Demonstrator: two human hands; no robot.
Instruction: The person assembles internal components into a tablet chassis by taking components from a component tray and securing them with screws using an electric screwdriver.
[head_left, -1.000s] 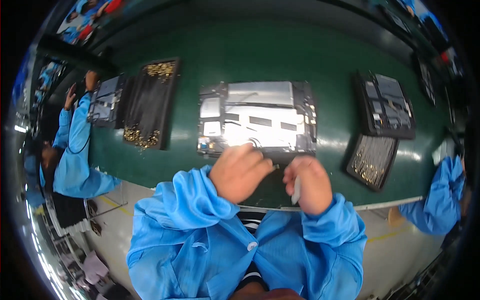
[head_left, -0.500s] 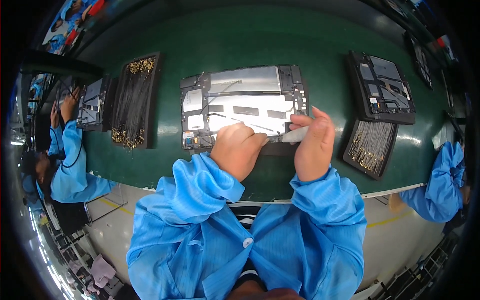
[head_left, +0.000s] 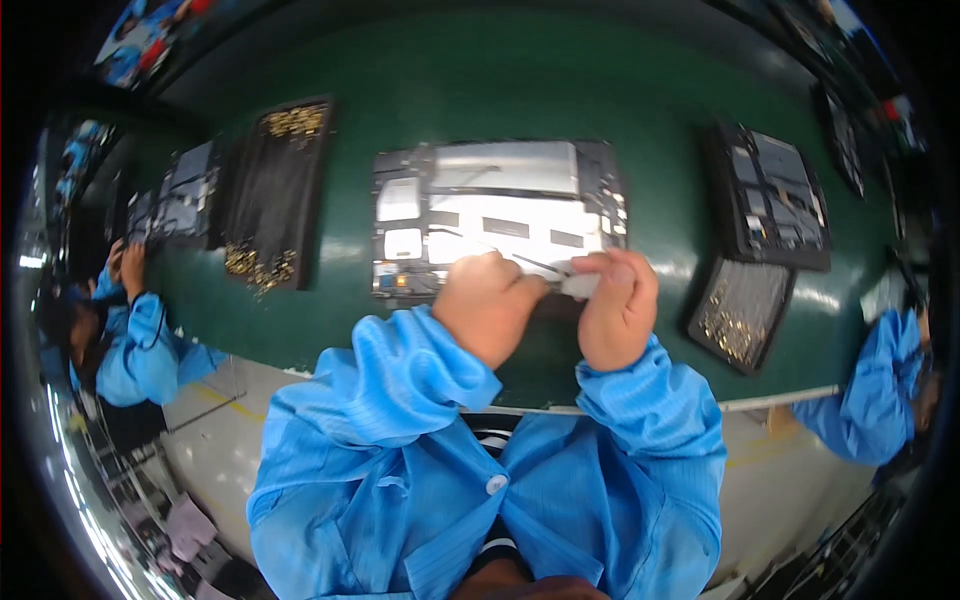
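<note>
An opened tablet-like device with a silvery panel, black strips and small boards lies on the table in front of me. My left hand is closed over its near edge, thumb and fingers pressed together; anything between them is hidden. Just to the right, my right hand grips a whitish object between thumb and fingers. The object's tip points toward the near edge of the device, beside my left fingertips. Blur hides exactly what that tip touches.
Trays of thin cables with gold-coloured ends stand left and right on the green table. Similar opened devices lie at the right and left. Co-workers in blue sleeves sit left and right.
My right thumb and fingers have drawn closer together around the whitish object, and the hand sits nearer my left. The whole view has shifted slightly. The left co-worker's hands are lower.
</note>
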